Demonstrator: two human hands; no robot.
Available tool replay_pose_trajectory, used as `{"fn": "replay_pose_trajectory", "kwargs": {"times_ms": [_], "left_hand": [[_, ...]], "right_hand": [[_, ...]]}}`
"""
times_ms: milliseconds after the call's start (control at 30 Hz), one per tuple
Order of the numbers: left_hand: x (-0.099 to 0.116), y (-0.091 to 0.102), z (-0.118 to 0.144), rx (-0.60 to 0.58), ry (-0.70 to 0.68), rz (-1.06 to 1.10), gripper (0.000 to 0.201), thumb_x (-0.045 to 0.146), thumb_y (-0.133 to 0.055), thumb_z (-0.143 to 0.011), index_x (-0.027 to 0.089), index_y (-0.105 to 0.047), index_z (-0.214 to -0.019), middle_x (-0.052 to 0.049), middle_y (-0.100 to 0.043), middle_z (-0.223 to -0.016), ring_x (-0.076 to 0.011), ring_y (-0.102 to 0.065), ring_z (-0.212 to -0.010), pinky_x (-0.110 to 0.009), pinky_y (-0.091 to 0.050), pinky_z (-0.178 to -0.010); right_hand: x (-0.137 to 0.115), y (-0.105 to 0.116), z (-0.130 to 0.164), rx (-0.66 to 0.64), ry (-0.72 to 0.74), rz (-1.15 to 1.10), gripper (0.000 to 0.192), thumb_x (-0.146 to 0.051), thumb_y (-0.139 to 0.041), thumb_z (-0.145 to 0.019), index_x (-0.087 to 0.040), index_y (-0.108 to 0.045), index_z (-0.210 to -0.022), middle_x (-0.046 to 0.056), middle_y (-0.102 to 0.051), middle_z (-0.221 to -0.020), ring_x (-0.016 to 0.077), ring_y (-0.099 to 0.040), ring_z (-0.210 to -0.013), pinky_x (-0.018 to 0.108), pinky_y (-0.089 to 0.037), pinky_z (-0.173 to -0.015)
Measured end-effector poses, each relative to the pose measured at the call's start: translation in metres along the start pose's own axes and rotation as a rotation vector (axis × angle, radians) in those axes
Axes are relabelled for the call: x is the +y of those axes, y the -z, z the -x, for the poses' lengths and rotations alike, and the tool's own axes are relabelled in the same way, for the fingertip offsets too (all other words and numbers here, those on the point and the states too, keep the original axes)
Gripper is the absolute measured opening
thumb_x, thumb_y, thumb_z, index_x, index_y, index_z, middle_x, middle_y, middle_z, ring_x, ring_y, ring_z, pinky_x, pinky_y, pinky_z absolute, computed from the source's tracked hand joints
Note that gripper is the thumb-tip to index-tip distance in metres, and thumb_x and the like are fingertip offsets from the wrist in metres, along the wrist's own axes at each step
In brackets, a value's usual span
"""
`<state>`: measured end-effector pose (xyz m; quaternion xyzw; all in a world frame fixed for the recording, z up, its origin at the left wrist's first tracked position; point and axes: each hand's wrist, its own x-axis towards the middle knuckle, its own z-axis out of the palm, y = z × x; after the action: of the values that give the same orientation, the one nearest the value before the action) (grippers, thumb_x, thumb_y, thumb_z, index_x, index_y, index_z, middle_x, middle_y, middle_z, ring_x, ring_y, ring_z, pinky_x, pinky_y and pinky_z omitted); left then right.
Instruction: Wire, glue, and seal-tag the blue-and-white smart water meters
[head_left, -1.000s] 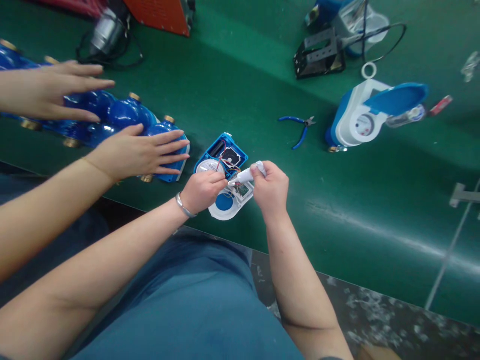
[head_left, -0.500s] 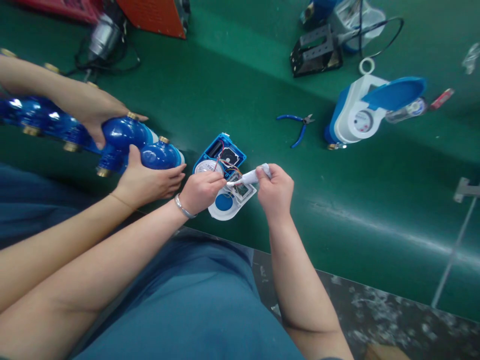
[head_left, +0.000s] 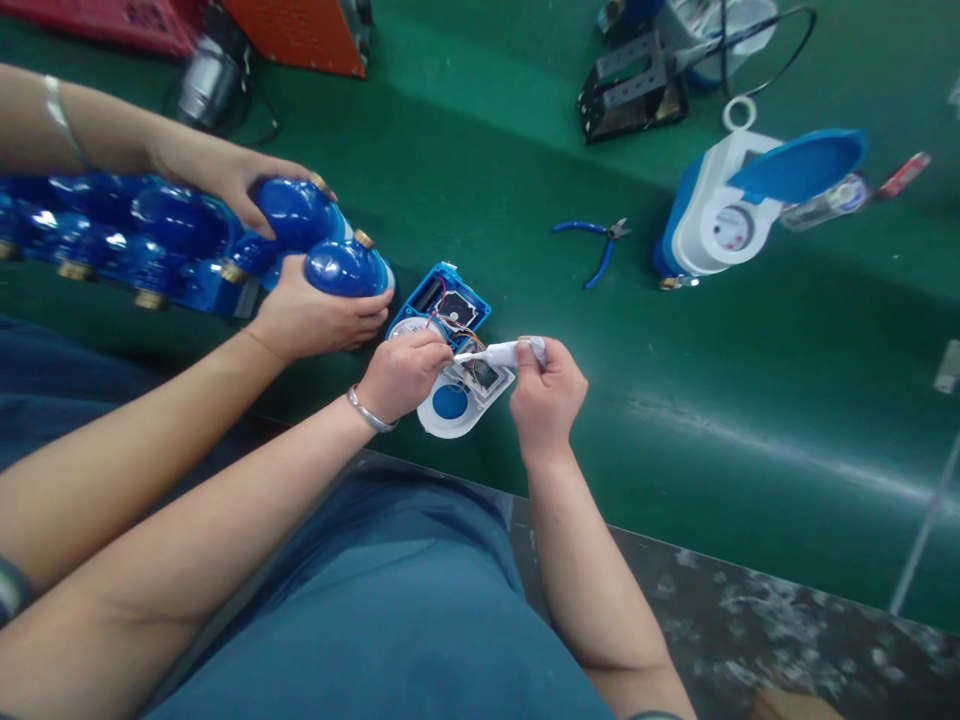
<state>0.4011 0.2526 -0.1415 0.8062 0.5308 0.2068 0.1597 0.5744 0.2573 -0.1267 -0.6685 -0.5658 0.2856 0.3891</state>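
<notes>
My right hand is closed around a crumpled white squeeze tube, its thin nozzle pointing left. At the nozzle's tip the fingers of my left hand are pinched together; what they hold is too small to make out. Below both hands lies an opened water meter: a blue housing with red and other coloured wires, a round dial partly covered by my left hand, and a white cover with a blue disc. A circuit board sits in the white cover under the nozzle.
At left, a co-worker's two hands grip blue meter bodies beside a row of others. Blue-handled cutters lie right of centre. Beyond them stand a water meter with raised lid, a white ring and a black metal bracket.
The co-worker's hands and the blue meter bodies have moved right and slightly up. The white tube has tilted a little flatter, with its nozzle still at my left fingertips.
</notes>
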Motion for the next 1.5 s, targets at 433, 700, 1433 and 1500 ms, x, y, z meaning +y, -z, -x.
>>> {"fn": "replay_pose_trajectory", "kwargs": {"times_ms": [433, 700, 1433, 1500], "left_hand": [[-0.002, -0.003, 0.003, 0.053, -0.099, -0.078, 0.021, 0.015, -0.042, -0.08, 0.015, -0.063, -0.073, -0.005, -0.064, -0.076, -0.0128, -0.058, -0.072, -0.023, -0.045, -0.065], [0.0, 0.001, -0.003, 0.005, -0.007, -0.013, 0.023, 0.025, -0.044, -0.082, 0.015, -0.063, -0.075, -0.005, -0.066, -0.076, -0.0135, -0.059, -0.071, -0.025, -0.046, -0.066], [0.013, 0.014, -0.037, -0.13, -0.072, -0.536, 0.028, 0.025, -0.038, -0.081, 0.016, -0.064, -0.078, -0.008, -0.062, -0.066, -0.0178, -0.058, -0.062, -0.027, -0.034, -0.051], [0.014, 0.016, -0.039, -0.148, -0.026, -0.519, 0.026, 0.025, -0.04, -0.079, 0.016, -0.064, -0.077, -0.008, -0.063, -0.069, -0.0186, -0.058, -0.064, -0.028, -0.036, -0.053]], "right_hand": [[-0.002, -0.005, -0.005, -0.023, -0.014, -0.015, 0.017, -0.03, -0.049, -0.078, -0.019, -0.06, -0.071, -0.003, -0.057, -0.059, 0.0108, -0.05, -0.056, 0.021, -0.036, -0.054], [0.006, -0.004, 0.005, 0.067, -0.079, -0.13, 0.02, -0.032, -0.048, -0.079, -0.018, -0.06, -0.074, -0.003, -0.059, -0.062, 0.01, -0.051, -0.057, 0.02, -0.038, -0.055], [0.027, -0.032, 0.012, 0.288, -0.274, -0.43, 0.02, -0.033, -0.048, -0.079, -0.017, -0.059, -0.075, -0.002, -0.058, -0.067, 0.0099, -0.053, -0.064, 0.021, -0.041, -0.063], [0.026, -0.032, 0.013, 0.279, -0.267, -0.451, 0.019, -0.033, -0.048, -0.079, -0.017, -0.059, -0.075, -0.003, -0.058, -0.066, 0.0097, -0.052, -0.063, 0.021, -0.041, -0.062]]}}
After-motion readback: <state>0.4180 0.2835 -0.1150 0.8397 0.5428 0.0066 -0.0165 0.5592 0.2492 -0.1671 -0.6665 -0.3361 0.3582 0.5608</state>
